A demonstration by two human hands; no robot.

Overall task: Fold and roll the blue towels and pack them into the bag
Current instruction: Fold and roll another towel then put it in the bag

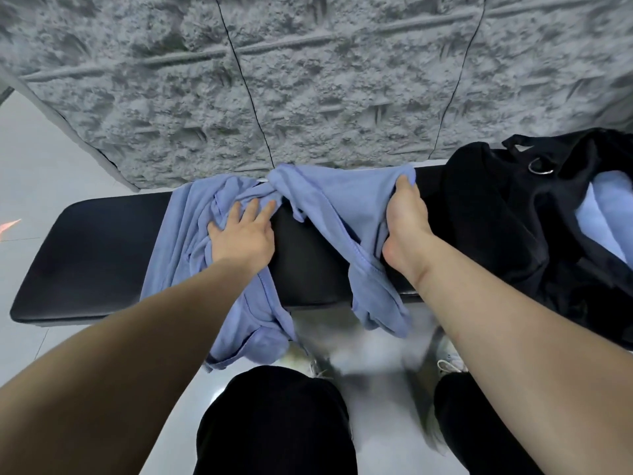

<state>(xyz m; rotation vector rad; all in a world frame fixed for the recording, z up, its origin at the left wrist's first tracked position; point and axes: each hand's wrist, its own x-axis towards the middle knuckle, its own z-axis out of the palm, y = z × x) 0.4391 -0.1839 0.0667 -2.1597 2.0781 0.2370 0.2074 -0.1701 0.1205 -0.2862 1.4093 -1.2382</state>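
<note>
under left hand (239, 234), apparently, towel (191, 228)

Both forearms are bare, with black trousers (274, 423) and pale laced shoes (452, 363) below.

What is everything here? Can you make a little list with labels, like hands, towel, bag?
left hand: left hand lies flat on the blue towel, fingers spread
right hand: right hand grips the towel's far right edge
towel: crumpled, spread across the black bench, two ends hanging off the near side
bag: black bag on the bench's right end, open, something light blue inside
wall: grey, rough
</note>
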